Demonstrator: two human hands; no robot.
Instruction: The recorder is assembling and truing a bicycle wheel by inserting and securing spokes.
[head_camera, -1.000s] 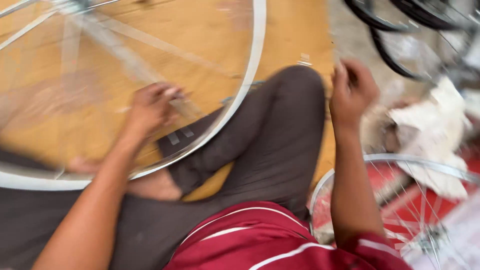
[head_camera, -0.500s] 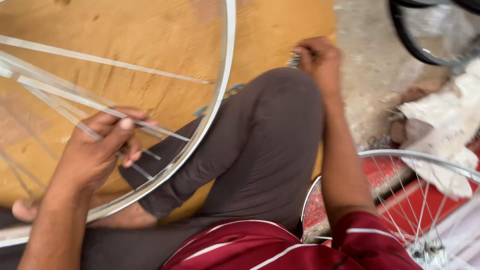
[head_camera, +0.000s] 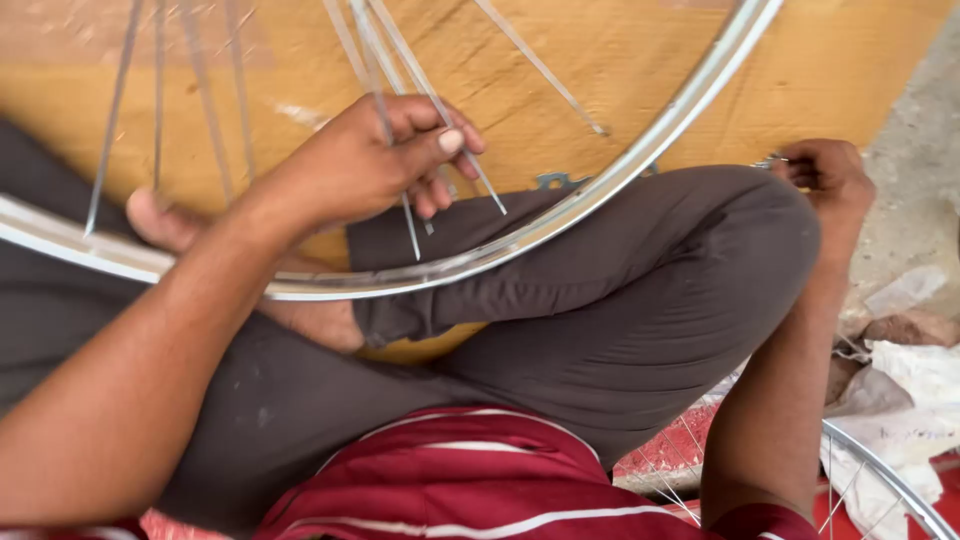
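Note:
I sit cross-legged in dark trousers with a shiny bicycle wheel rim (head_camera: 560, 215) lying across my lap. My left hand (head_camera: 365, 165) is closed around a few loose silver spokes (head_camera: 400, 75) that fan up from its fingers inside the rim. My right hand (head_camera: 825, 175) reaches past my right knee to the floor and pinches small metal parts (head_camera: 768, 161), mostly hidden by the fingers. A small flat metal tool (head_camera: 552, 181) lies on the board just beyond the rim.
A yellow-brown board (head_camera: 600, 60) lies under the wheel. A second spoked rim (head_camera: 885, 480) rests on a red surface (head_camera: 670, 450) at the lower right. Crumpled white cloth (head_camera: 925, 385) and rubble sit on the grey ground at the right.
My left hand has moved right along the rim, gathering spokes in its fingers. My right hand has dropped down past the knee to the floor. The view has shifted closer.

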